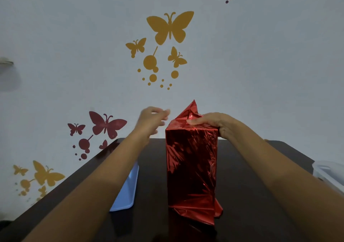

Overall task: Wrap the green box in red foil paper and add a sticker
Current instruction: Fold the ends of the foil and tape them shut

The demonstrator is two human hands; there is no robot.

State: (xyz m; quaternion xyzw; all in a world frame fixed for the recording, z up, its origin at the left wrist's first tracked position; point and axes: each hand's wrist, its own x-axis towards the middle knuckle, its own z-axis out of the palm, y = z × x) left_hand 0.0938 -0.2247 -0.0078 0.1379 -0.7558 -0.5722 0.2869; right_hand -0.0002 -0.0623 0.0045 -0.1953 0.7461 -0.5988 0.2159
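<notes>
A tall box wrapped in shiny red foil paper stands upright on the dark table; no green shows through. A loose point of foil sticks up at its far top edge, and a flap of foil trails at its base. My right hand lies on the top of the box, thumb pressing the folded foil down and fingers over the right edge. My left hand hovers in the air just left of the box top, blurred, fingers spread and holding nothing. No sticker is in sight.
A flat light-blue tray lies on the table left of the box, partly under my left forearm. A translucent plastic container sits at the table's right edge. Behind stands a white wall with butterfly decals.
</notes>
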